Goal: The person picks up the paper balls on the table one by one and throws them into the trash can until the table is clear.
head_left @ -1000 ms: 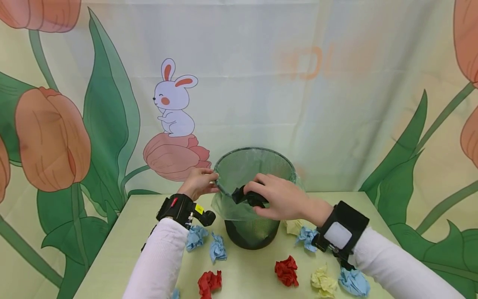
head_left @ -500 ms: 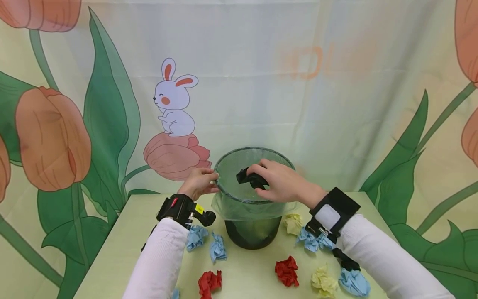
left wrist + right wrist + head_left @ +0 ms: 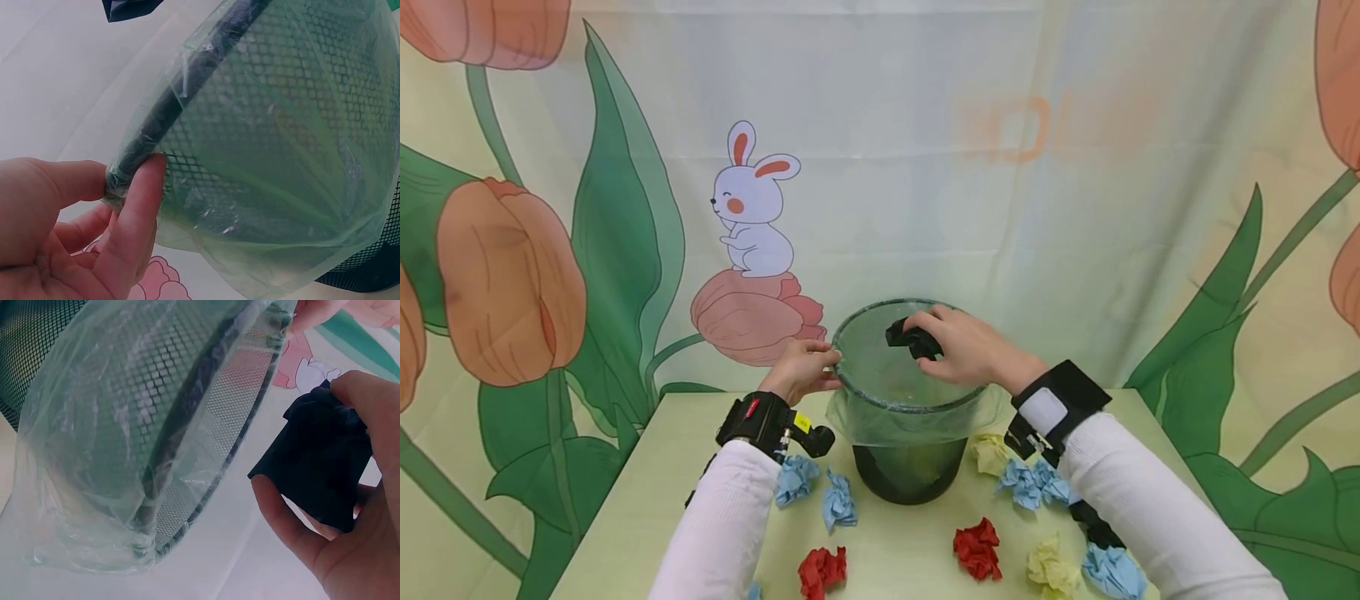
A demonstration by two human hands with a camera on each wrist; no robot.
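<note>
A black mesh wastebasket (image 3: 910,473) stands upright on the table, lined with a thin green plastic bag (image 3: 917,425) folded outward over its rim. At the rim's left side, my left hand (image 3: 802,370) pinches rim and bag between thumb and fingers, as the left wrist view shows closely. My right hand (image 3: 966,346) holds a crumpled ball of black paper (image 3: 322,456) between thumb and fingertips. In the head view this ball overlaps the basket's opening; in the right wrist view it appears beside the rim (image 3: 187,419), apart from it.
Crumpled paper balls lie around the basket on the pale table (image 3: 700,467): blue ones (image 3: 838,502), red ones (image 3: 977,550), yellow ones (image 3: 990,454), and a black one (image 3: 1096,527) by my right sleeve. A printed cloth (image 3: 880,167) hangs behind the table.
My right hand has moved up and slightly right in the head view with the black paper ball, from over the near rim to over the opening. My left hand stays on the rim.
</note>
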